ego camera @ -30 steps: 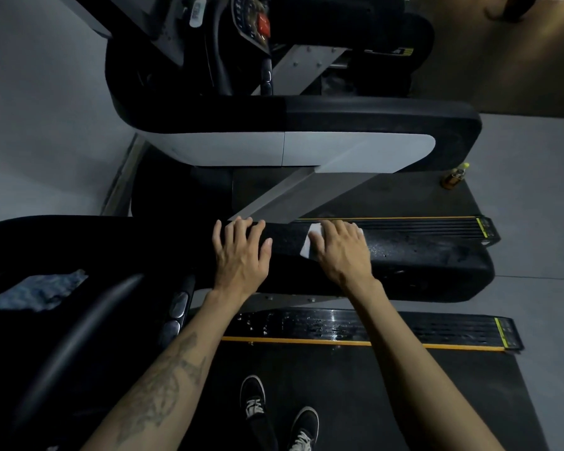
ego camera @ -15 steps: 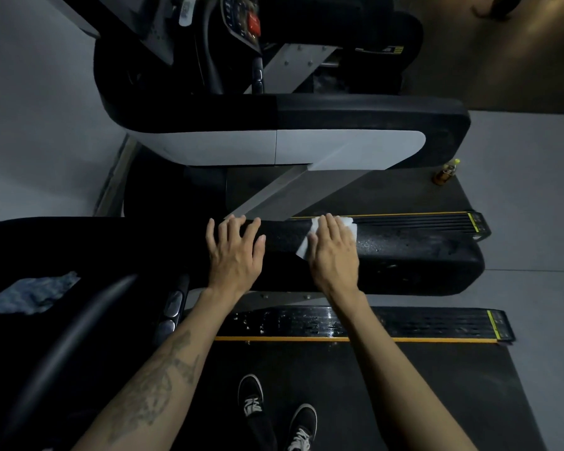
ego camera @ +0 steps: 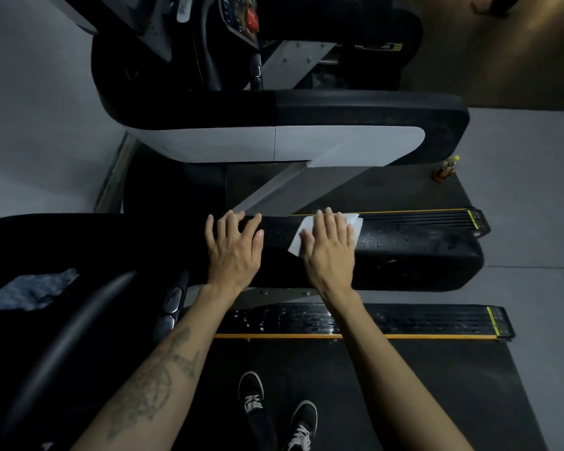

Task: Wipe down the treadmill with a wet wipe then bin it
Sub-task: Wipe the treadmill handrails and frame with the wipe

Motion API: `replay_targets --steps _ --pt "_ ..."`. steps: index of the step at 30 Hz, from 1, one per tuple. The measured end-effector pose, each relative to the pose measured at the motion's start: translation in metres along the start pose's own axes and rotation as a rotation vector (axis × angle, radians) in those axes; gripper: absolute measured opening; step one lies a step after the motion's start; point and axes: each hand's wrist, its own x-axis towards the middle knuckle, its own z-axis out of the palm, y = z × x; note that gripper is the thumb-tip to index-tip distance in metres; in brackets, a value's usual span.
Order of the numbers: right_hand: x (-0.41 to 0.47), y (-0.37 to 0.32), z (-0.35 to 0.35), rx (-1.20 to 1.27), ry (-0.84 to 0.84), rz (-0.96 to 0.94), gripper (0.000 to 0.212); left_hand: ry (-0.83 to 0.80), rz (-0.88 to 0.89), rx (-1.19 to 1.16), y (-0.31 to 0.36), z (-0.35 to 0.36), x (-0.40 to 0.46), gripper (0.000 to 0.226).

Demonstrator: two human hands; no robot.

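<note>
I had my right hand (ego camera: 331, 252) laid flat on the wet wipe (ego camera: 352, 221), fingers straight and a little apart, pressing it on the black handrail (ego camera: 414, 252) of the treadmill. The wipe was under the palm and fingers; its white edge showed past the fingertips on the far side and by the thumb on the left. My left hand (ego camera: 233, 247) rested flat on the same rail just beside, fingers spread, holding nothing. The rail right of the wipe looked wet, I think, with small shiny drops. Beyond stood a second treadmill (ego camera: 339, 138), with a small bottle (ego camera: 445, 169) on the floor near its end. My two black shoes (ego camera: 274, 415) stood on the belt (ego camera: 420, 402)
</note>
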Motion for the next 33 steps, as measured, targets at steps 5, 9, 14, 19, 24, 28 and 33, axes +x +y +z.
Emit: replay_targets --steps 5,9,14,19,24,28,33 --pt "-0.032 0.024 -0.001 -0.079 -0.020 -0.245 0.061 -0.003 -0.004 -0.021 -0.002 0.000 0.000 0.044" --pt "-0.036 0.039 -0.003 -0.086 0.009 -0.206 0.061 0.010 -0.009 -0.024 0.000 0.002 -0.001 0.044" --pt "-0.019 -0.008 0.005 -0.005 0.032 -0.022 0.072 0.009 -0.068 -0.011 0.011 0.004 -0.010 0.046" --pt "-0.044 0.029 0.004 -0.079 0.020 -0.319 0.059 -0.005 -0.076 -0.052 0.013 0.004 -0.014 0.049" --pt "-0.038 0.037 0.003 -0.091 0.046 -0.179 0.063 0.009 -0.080 -0.078 0.016 0.004 -0.017 0.047" --pt "-0.026 -0.001 0.010 -0.067 0.016 -0.129 0.068 0.008 -0.096 -0.104 0.020 0.003 -0.019 0.048" --pt "-0.049 0.029 0.005 -0.062 0.026 -0.331 0.060 0.012 -0.070 -0.139 0.022 0.002 -0.020 0.048"
